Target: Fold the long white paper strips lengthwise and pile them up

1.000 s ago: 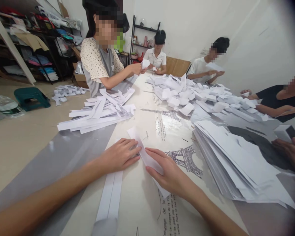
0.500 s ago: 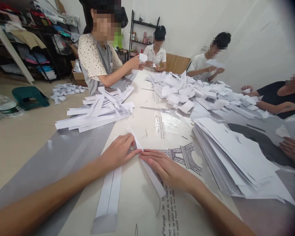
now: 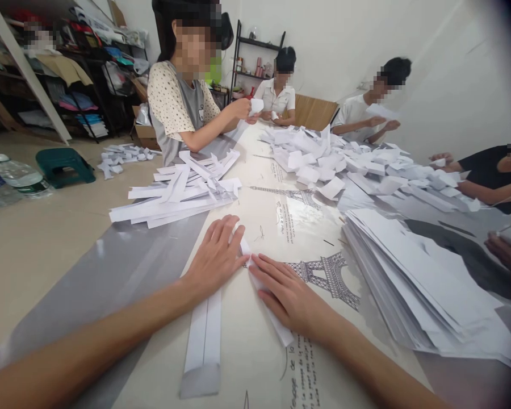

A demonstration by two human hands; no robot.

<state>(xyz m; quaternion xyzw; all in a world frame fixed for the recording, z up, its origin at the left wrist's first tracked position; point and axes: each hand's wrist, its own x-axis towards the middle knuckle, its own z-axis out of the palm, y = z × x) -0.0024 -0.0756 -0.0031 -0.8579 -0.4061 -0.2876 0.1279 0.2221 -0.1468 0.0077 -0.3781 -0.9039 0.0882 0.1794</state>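
Note:
A narrow folded paper strip point(image 3: 283, 334) lies slantwise on the table beneath both hands. My left hand point(image 3: 216, 255) rests at its upper part, fingers spread and curved, the thumb touching the strip. Flat along the strip's middle lies my right hand point(image 3: 293, 292), fingers stretched out and pressing down. The two hands nearly meet at the thumb and fingertips. Left of the strip, partly under my left wrist, is another folded paper strip point(image 3: 201, 335) with a lengthwise line down its middle and a folded lower end. My hands and fingers cover much of the slanted strip.
A stack of white paper sheets point(image 3: 409, 278) stands at the right. Long folded strips point(image 3: 174, 196) are heaped at the left edge, and a large pile of folded papers point(image 3: 336, 156) lies farther back. Several people sit around the printed table point(image 3: 255, 369). A green stool point(image 3: 66, 167) stands on the floor.
My left fingers have lifted and spread from a curled position near the strip's top. My right hand lies flatter along the strip. The whole view has shifted slightly.

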